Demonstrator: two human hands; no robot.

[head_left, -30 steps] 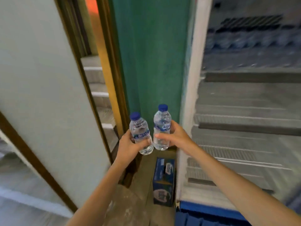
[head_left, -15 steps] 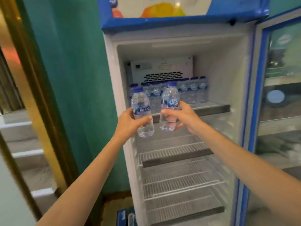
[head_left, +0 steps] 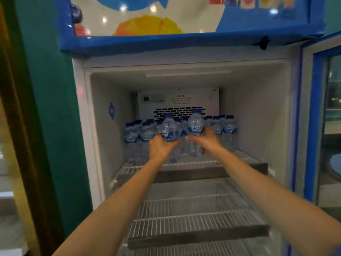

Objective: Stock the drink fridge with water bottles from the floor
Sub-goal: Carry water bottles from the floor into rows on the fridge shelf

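My left hand clamps one water bottle; my right hand clamps another. Stocked bottles stand at 12 o'clock on the top shelf

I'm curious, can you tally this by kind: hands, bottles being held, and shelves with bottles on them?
Hands: 2, left hand, right hand
Held bottles: 2, left bottle, right bottle
Stocked shelves: 1, top shelf
Total: 5
Standing bottles too blurred to count.
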